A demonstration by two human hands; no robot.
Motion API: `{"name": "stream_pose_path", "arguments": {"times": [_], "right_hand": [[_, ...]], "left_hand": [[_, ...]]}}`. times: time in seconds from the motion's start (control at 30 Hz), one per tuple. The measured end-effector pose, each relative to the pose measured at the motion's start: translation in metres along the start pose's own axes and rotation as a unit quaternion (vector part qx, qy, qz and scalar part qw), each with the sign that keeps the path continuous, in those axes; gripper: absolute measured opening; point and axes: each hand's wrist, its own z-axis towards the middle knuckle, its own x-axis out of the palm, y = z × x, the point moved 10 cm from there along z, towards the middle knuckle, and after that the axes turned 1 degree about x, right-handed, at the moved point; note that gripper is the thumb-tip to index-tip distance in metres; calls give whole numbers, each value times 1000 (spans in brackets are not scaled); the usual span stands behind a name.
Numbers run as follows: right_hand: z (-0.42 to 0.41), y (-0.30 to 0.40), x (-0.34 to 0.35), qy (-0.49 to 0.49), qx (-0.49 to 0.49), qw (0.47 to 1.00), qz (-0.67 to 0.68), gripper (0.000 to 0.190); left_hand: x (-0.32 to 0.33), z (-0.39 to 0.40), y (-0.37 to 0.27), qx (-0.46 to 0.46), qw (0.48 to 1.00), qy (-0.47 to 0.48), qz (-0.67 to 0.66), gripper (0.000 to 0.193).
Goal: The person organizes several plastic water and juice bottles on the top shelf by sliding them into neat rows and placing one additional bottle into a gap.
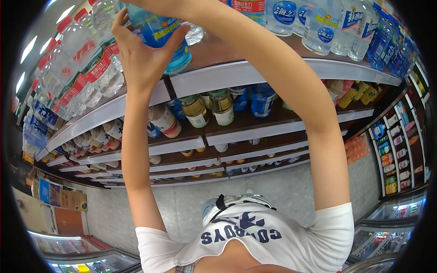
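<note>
A blue-tinted plastic drink bottle (160,32) is at the upper left, at the front of the top shelf (225,51). My left hand (138,51) is around its side, thumb across the front and fingers on the left. Over the bottle's upper part lies my right hand (160,6), cut off by the picture's top edge, so its fingertips are hidden. I cannot tell whether the bottle's base touches the shelf. Left of my left hand stand clear water bottles (99,70) with red caps and red labels.
Clear bottles with blue labels (283,17) and dark blue bottles (380,44) line the shelf to the right. White edge strips (211,78) front the shelves. Lower down are jars (222,107). Cartons (63,196) stand at left, glass-fronted coolers (385,239) behind on the right.
</note>
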Motion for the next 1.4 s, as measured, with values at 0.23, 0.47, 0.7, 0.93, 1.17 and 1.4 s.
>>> {"name": "stream_pose_path", "arguments": {"times": [0.23, 0.47, 0.7, 0.93, 1.17, 1.4], "right_hand": [[-37, 4, -71, -155, -118, 979, -56, 44], [-89, -80, -147, -194, 83, 947, -241, 45], [-84, -89, -114, -128, 113, 927, -334, 69], [-69, -106, -82, -23, 142, 959, -245, 70], [-78, -108, -156, -192, 101, 944, -251, 59], [-83, -138, -134, -120, 234, 853, -452, 85]], "left_hand": [[-24, -12, 22, -38, 998, -4, -43, 107], [-41, -16, 4, 62, 994, -91, 26, 96], [-41, -21, 1, 89, 992, -73, 52, 78], [-41, -19, -1, 83, 994, -61, 20, 70], [-36, -19, 23, 2, 989, -63, -133, 87], [-32, -22, 29, -3, 979, -61, -194, 86]]}}
